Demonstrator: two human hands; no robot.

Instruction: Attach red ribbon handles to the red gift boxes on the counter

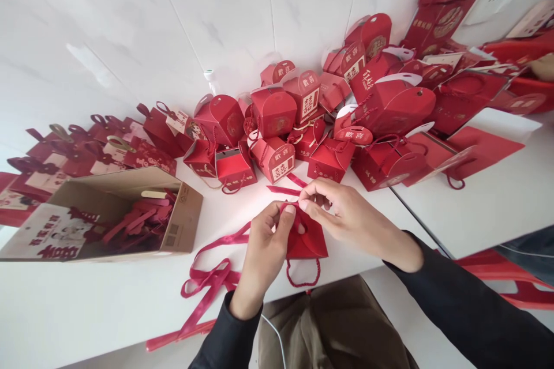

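Observation:
A small red gift box (314,240) with a twisted cord handle (304,284) lies at the table's near edge, partly covered by my hands. My left hand (267,236) is closed at its top, thumb and fingers pinching a crimson ribbon (212,278). The ribbon's long loose length trails in loops to the left and hangs over the table edge. Another stretch of it sticks out beyond my fingers. Just right of the left thumb, my right hand (346,210) has thumb and forefinger pinched together on the ribbon; the exact grip is partly hidden.
An open cardboard carton (186,213) holding ribbon strips stands to the left. Behind it are several gift bags (156,127) with ribbon loops. Red candy boxes (273,110) are heaped against the tiled wall. A flat red sheet (489,147) lies on the right, with red chairs (506,271) below.

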